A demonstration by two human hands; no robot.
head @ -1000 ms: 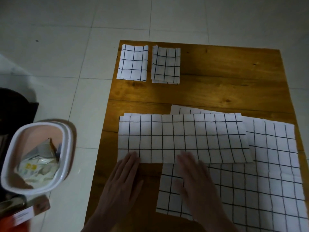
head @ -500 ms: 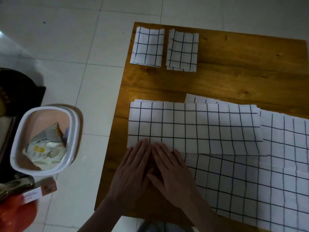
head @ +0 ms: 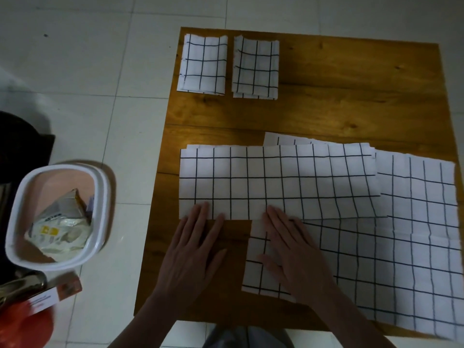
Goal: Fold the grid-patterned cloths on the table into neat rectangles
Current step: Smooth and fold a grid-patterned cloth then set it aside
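both my hands lie flat and open, left hand and right hand fingertips on the near edge of the half-folded white black-grid cloth strip, whose long axis runs left-right across the wooden worktop, so i'd guess the next fold runs end to end.

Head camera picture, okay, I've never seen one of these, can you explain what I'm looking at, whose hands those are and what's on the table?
There is no machine here: the camera sits on a person's head, looking down at their own two bare hands. The left hand and right hand lie flat, fingertips pressing the near edge of a long half-folded grid cloth. Neither hand grips anything. That cloth lies partly over a larger unfolded grid cloth on the wooden table. Two small folded cloths sit side by side at the far left corner. On the floor to the left stands a white bin holding wrappers.
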